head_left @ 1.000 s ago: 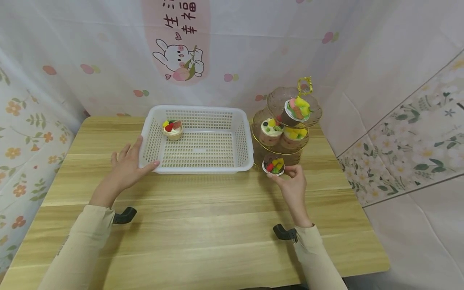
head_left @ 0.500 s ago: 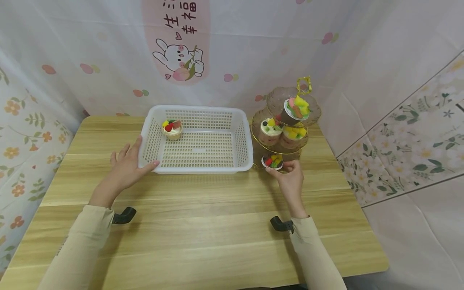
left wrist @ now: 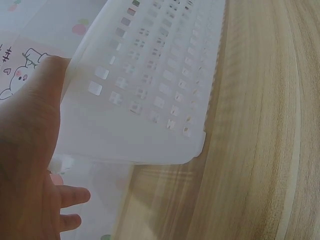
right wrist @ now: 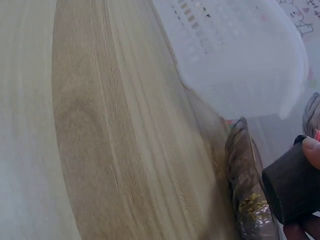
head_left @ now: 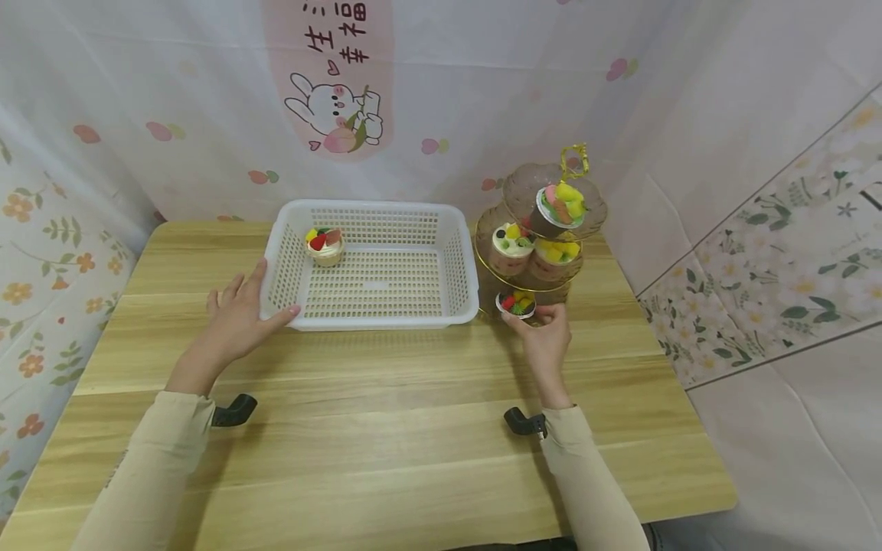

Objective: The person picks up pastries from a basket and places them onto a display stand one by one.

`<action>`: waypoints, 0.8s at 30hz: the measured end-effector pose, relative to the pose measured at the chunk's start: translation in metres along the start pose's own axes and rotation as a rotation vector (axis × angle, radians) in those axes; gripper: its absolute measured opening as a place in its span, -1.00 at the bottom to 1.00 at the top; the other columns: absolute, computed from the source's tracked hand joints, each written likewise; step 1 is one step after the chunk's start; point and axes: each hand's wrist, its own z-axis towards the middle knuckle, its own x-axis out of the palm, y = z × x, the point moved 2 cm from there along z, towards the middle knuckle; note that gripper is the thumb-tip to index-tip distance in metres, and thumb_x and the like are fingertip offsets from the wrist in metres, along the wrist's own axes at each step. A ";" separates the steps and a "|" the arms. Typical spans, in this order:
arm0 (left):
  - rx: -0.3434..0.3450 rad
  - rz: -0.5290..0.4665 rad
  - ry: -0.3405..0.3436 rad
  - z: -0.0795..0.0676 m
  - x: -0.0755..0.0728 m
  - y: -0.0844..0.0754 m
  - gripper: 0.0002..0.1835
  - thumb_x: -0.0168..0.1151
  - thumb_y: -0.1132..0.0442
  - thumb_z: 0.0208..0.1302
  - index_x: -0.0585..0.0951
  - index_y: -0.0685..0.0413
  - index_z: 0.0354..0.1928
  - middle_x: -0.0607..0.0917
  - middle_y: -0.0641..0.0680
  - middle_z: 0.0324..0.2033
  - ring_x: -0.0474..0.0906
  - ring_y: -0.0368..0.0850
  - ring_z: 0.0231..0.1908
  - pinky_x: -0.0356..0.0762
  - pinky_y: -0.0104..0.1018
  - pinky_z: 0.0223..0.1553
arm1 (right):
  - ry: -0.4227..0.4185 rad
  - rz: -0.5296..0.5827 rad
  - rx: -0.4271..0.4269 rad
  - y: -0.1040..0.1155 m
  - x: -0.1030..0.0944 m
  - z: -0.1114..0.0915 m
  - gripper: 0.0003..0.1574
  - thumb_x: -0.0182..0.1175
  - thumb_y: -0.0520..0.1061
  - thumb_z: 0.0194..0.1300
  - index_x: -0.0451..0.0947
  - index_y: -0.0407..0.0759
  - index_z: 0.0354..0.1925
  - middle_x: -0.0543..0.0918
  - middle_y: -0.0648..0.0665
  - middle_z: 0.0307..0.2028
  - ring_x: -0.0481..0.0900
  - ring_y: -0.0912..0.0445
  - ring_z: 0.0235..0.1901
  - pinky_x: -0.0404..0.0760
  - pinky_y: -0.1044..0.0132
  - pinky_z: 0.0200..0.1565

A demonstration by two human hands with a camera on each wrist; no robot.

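Note:
My right hand (head_left: 547, 337) pinches a fruit-topped cupcake (head_left: 517, 304) in a dark cup, thumb on one side and fingers on the other. It is at the bottom tier of a three-tier cake stand (head_left: 527, 174), under the middle plate's front edge. In the right wrist view the dark cup (right wrist: 292, 187) tilts close over the scalloped edge of the bottom plate (right wrist: 242, 165). My left hand (head_left: 237, 314) rests on the near left corner of a white plastic basket (head_left: 386, 324), fingers spread along its side, thumb at the rim. A cream cupcake (head_left: 325, 249) stands inside at the left.
On the stand's middle plate sit two fruit-topped dessert cups (head_left: 511, 249), and a dark cupcake (head_left: 560, 207) leans on the top plate. The wooden table (head_left: 386, 428) runs back to a printed curtain (head_left: 441, 99). The basket stands just left of the stand.
My right hand has moved slightly forward and left, carrying the dark cupcake from in front of the stand to the bottom tier. The left hand stays at the basket; the head view has shifted slightly.

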 end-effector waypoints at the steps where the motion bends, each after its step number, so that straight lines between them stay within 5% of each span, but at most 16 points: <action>1: 0.000 -0.001 0.000 0.000 0.000 0.000 0.16 0.02 -0.41 0.30 -0.36 0.10 0.57 0.01 0.49 0.49 -0.27 0.54 0.49 -0.48 0.59 0.31 | -0.008 0.005 -0.005 0.000 0.001 0.000 -0.27 0.62 -0.09 -0.13 0.37 -0.30 -0.13 0.68 -0.33 -0.14 0.66 -0.08 -0.01 0.47 0.32 -0.16; 9: 0.003 -0.004 0.006 0.001 0.000 0.002 0.16 0.02 -0.40 0.31 -0.37 0.09 0.57 0.03 0.49 0.49 -0.26 0.56 0.49 -0.48 0.60 0.30 | -0.074 -0.025 -0.080 -0.004 0.010 0.004 -0.27 0.64 -0.04 -0.17 0.39 -0.31 -0.22 0.61 -0.18 -0.35 0.60 0.04 -0.27 0.45 0.42 -0.28; 16: -0.001 -0.006 0.003 0.001 0.000 0.001 0.16 0.02 -0.40 0.30 -0.37 0.07 0.57 0.02 0.48 0.49 -0.26 0.55 0.49 -0.49 0.59 0.30 | -0.137 -0.067 -0.154 -0.009 0.013 0.005 -0.22 0.65 0.10 -0.21 0.42 -0.30 -0.25 0.61 -0.25 -0.34 0.61 -0.13 -0.24 0.44 0.18 -0.18; 24: 0.002 -0.005 0.004 0.001 0.000 0.001 0.16 0.02 -0.40 0.31 -0.37 0.08 0.57 0.02 0.48 0.50 -0.26 0.56 0.49 -0.48 0.59 0.30 | -0.178 -0.057 -0.172 -0.013 0.017 0.007 -0.24 0.66 0.08 -0.22 0.43 -0.33 -0.28 0.54 -0.27 -0.33 0.51 -0.17 -0.21 0.32 0.22 -0.13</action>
